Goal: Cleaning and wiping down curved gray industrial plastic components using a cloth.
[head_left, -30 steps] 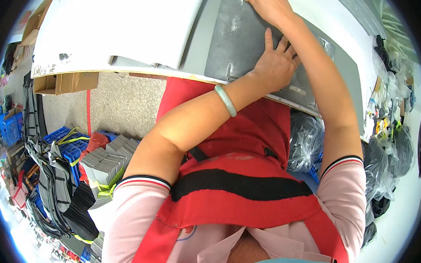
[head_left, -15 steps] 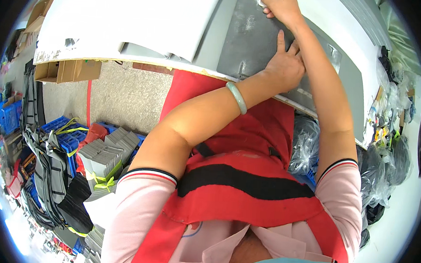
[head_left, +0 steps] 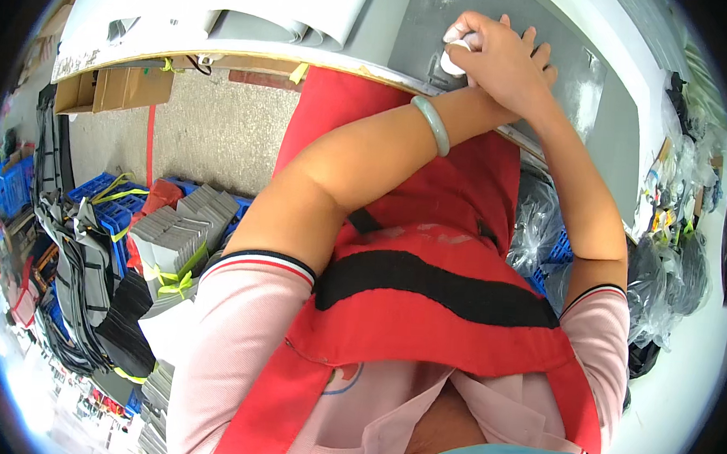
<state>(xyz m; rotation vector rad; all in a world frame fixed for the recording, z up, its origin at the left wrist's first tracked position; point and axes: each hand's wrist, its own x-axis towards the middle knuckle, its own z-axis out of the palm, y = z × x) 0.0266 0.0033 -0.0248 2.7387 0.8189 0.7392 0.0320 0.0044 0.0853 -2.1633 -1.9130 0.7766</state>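
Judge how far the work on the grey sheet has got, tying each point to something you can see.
Done: the grey sheet lies flat on the white table. In hand: the right hand holds a small white object against the sheet, over the mostly hidden left hand. Left: cannot tell; bundled grey pieces sit stacked on the floor.

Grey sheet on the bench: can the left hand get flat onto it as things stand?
Probably yes. The left hand already lies at the grey sheet, but the right hand, gripping a small white object, lies crossed over it and hides the contact.
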